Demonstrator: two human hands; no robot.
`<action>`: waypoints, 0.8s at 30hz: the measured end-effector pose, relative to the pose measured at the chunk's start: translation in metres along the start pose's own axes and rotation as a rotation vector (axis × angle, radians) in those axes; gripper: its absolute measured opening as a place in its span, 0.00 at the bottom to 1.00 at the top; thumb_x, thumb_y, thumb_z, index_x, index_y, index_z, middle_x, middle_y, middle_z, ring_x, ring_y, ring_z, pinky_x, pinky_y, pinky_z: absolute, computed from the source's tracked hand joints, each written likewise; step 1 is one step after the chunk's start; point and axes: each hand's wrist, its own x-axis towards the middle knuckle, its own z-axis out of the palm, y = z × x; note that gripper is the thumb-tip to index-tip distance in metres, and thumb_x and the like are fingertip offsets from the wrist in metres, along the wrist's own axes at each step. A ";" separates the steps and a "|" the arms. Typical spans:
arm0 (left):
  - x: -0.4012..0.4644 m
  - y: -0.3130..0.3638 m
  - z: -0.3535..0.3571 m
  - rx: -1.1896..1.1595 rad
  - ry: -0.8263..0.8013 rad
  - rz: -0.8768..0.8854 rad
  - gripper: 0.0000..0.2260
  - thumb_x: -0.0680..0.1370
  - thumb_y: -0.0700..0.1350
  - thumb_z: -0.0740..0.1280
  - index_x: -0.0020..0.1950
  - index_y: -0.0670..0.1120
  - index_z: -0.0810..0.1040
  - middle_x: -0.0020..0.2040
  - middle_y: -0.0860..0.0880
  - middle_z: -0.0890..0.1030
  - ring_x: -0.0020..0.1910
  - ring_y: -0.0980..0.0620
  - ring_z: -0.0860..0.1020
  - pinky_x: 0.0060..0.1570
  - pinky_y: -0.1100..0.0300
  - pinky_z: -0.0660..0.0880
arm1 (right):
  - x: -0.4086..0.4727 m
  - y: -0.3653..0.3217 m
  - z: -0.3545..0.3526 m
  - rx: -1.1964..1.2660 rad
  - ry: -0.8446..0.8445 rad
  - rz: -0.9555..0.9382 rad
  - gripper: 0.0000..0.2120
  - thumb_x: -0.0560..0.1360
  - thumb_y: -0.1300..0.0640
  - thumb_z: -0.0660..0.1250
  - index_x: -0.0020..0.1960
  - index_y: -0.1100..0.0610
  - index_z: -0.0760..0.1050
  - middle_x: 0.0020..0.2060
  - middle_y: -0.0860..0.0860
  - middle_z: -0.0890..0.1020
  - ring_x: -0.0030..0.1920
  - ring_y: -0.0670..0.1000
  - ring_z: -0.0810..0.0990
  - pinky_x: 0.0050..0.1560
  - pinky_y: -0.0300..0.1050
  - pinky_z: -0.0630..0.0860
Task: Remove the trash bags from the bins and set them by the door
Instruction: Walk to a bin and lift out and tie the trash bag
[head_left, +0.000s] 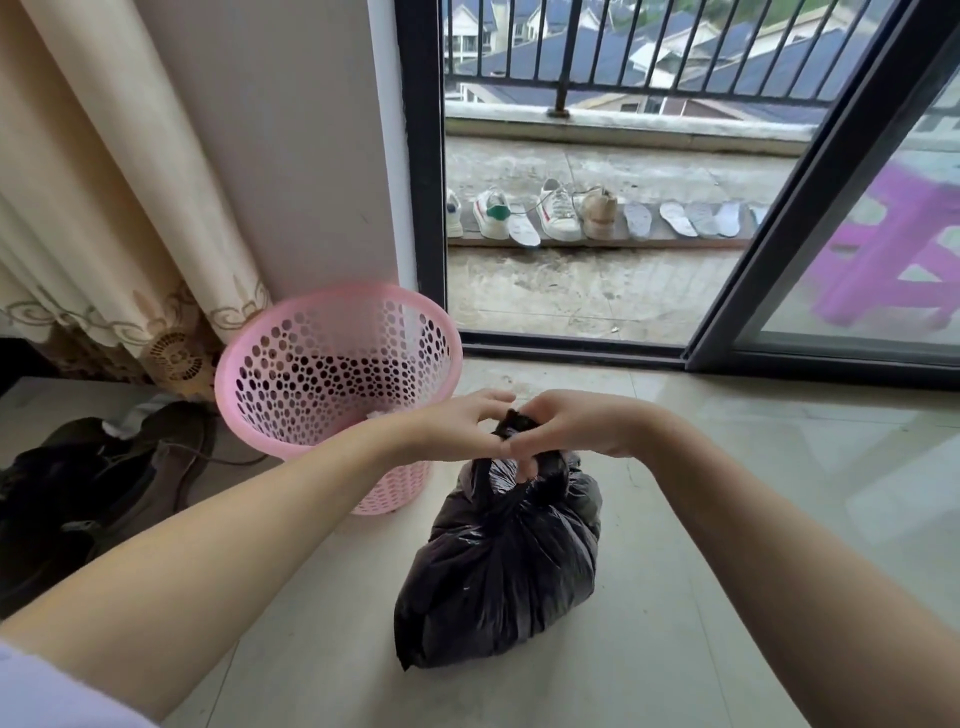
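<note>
Both hands met over the black trash bag (498, 561), forearms reaching in from the near corners. Left hand (457, 428) and right hand (569, 426) were closed, pinching the bag's gathered neck. Bag sat on the floor, just right of the pink bin (332, 364), near the open sliding door (810, 218).

I log a cream fabric curtain with embroidered hem (104, 218) at left, dark shoes (104, 499) on the pale floor tiles (727, 519) below it. Outside I note white sneakers (524, 213) and loose insoles (685, 218) lined on the balcony, a black metal railing (649, 47), and a purple plastic stool (893, 249) behind glass.
</note>
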 end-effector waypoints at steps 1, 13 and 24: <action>0.000 -0.004 0.002 -0.066 0.035 0.016 0.08 0.76 0.45 0.66 0.53 0.53 0.80 0.67 0.55 0.71 0.67 0.56 0.67 0.68 0.57 0.60 | 0.001 0.003 -0.001 0.149 0.021 -0.017 0.08 0.76 0.58 0.65 0.38 0.58 0.76 0.27 0.48 0.76 0.30 0.42 0.74 0.37 0.34 0.71; 0.029 -0.037 0.038 -0.304 0.241 -0.069 0.17 0.79 0.51 0.63 0.32 0.48 0.68 0.27 0.53 0.65 0.26 0.55 0.65 0.30 0.64 0.63 | 0.023 0.079 0.022 -0.388 0.528 -0.039 0.11 0.80 0.51 0.58 0.43 0.57 0.69 0.31 0.47 0.72 0.34 0.51 0.71 0.32 0.41 0.65; 0.034 -0.035 0.037 0.058 0.191 -0.108 0.17 0.80 0.53 0.60 0.34 0.44 0.68 0.30 0.51 0.68 0.31 0.54 0.67 0.33 0.59 0.61 | 0.014 0.082 0.023 -0.484 0.414 0.076 0.12 0.81 0.50 0.53 0.49 0.58 0.68 0.44 0.56 0.79 0.44 0.58 0.76 0.40 0.48 0.66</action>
